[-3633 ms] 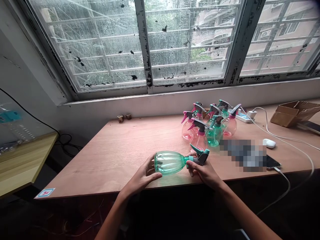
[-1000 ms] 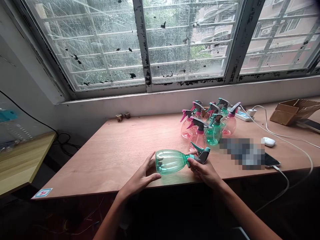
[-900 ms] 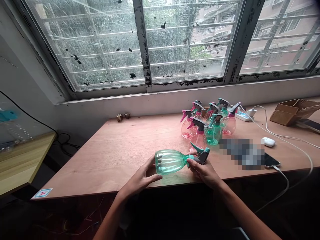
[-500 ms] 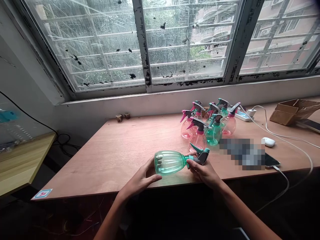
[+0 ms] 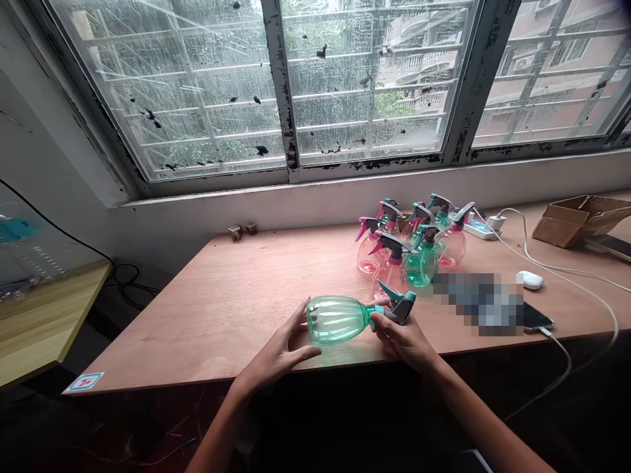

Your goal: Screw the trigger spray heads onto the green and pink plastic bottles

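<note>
A clear green spray bottle lies sideways in the air above the table's front edge, its trigger head pointing right. My right hand is closed around its neck, just under the grey and green trigger head. At the rounded base, my left hand is cupped with thumb and fingers apart; whether its fingertips touch the base is hard to tell. Behind the held bottle stands a group of pink and green spray bottles, with a pink one closest to it.
On the wooden table, a phone and a white earbud case lie to the right, near white cables. An open cardboard box and a power strip are farther back. Two small brown objects sit by the window wall.
The spray bottle and my right hand have shifted slightly right. A little more of my left hand's fingers shows beside the base.
</note>
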Tool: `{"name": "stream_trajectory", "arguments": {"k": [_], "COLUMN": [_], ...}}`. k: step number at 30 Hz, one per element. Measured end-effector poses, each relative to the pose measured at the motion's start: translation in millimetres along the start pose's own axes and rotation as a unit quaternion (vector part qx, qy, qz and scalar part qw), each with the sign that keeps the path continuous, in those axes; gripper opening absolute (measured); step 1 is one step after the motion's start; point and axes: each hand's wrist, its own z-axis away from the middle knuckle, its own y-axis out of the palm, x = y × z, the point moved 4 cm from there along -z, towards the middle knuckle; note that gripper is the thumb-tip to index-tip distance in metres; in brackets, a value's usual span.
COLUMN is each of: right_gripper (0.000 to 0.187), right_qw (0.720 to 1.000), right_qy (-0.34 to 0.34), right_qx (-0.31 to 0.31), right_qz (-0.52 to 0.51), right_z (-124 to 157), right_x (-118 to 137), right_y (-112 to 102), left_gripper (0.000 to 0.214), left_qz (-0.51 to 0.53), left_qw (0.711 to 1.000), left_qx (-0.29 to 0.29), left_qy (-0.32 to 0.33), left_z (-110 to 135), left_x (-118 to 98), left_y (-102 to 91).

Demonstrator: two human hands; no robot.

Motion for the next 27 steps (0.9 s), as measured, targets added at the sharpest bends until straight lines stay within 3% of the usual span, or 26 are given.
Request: {"name": "stream_trajectory", "arguments": {"k": [6, 11, 19, 23, 27], "right_gripper": [0.032, 0.034, 0.036, 0.035, 0.037], "right_qw": [1.000, 1.000, 1.000, 1.000, 1.000], "right_qy": [0.009, 0.012, 0.015, 0.017, 0.017], "right_qx": [0.005, 0.003, 0.001, -0.002, -0.006], "right_qz": [0.003, 0.007, 0.013, 0.014, 0.013], "right_z": [1.0, 1.1, 3.1, 2.9, 2.4], "right_x": [1.9, 3.9, 4.1, 4.3, 5.7], "right_y": [2.2, 4.8, 3.5, 3.4, 4.6], "left_gripper": [0.101, 0.087, 0.100, 0.087, 0.090], "left_qz": [0.013, 0.001, 0.014, 0.015, -0.001], "left_qw": [1.000, 1.000, 1.000, 1.000, 1.000], "left_qx": [-0.003, -0.002, 0.006, 0.008, -0.002], "left_qy": [-0.008, -0.018, -0.013, -0.015, -0.003], "left_z": [1.5, 0.7, 0.3, -0.3, 0.8], "left_x": [4.1, 0.2, 0.4, -1.0, -1.7], "left_y": [0.2, 0.5, 0.6, 1.0, 0.1]}}
